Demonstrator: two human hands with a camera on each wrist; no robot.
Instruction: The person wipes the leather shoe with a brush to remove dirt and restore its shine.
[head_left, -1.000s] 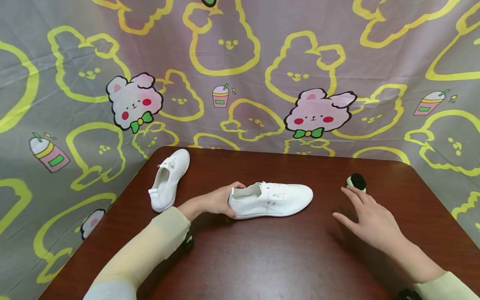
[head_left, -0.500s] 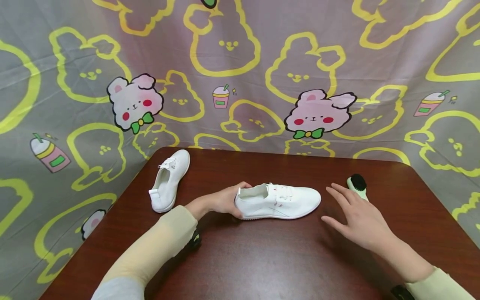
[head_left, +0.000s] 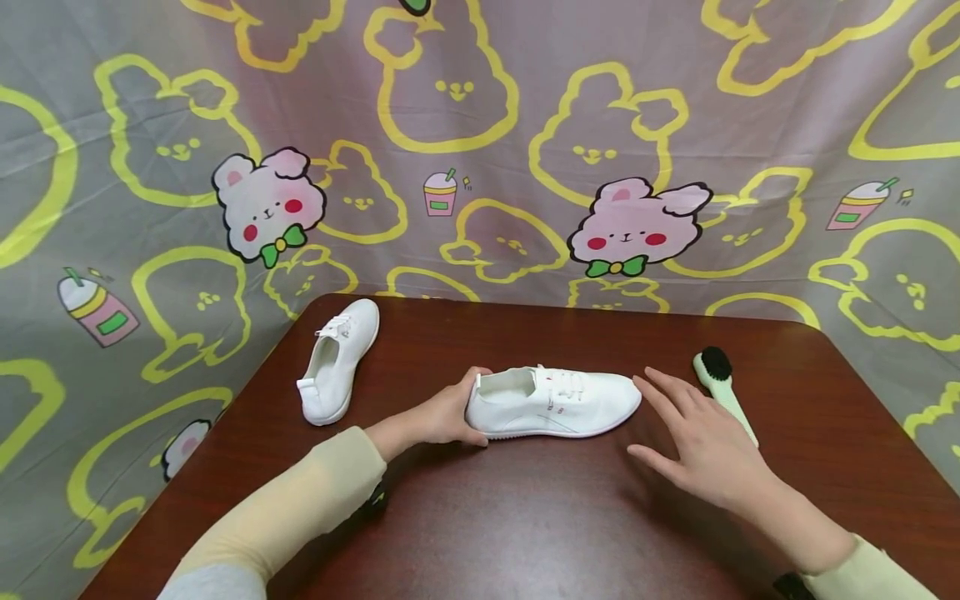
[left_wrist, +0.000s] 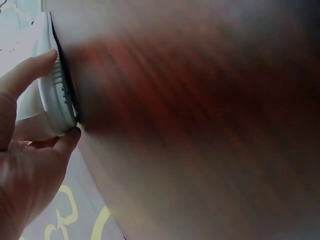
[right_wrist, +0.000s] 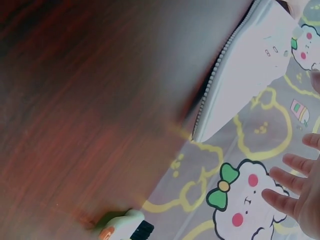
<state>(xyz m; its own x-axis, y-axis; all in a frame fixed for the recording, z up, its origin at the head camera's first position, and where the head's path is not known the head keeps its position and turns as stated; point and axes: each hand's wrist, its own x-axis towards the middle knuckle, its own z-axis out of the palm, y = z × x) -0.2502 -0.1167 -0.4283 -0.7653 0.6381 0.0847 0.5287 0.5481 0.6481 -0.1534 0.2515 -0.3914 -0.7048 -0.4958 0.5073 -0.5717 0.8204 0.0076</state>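
My left hand [head_left: 447, 412] grips a white lace-up shoe [head_left: 558, 407] by its heel, in the middle of the table. The shoe's toe points right and its opening faces up. In the left wrist view, the thumb lies along the sole's edge, with a finger at the heel end. My right hand [head_left: 708, 450] hovers just right of the toe, fingers spread and holding nothing; whether a fingertip touches the toe I cannot tell. Behind that hand lies a pale green brush [head_left: 723, 390] with black bristles facing up. Its handle runs toward me.
A second white shoe [head_left: 334, 371] stands at the table's back left, toe pointing away. The brown wooden table [head_left: 517, 517] has rounded far corners. A grey curtain [head_left: 510, 92] with yellow bear outlines hangs behind it and along the sides.
My left hand has shifted the shoe slightly to the right. My right hand has moved left toward the toe, which uncovers the brush's handle. The second shoe stays where it was.
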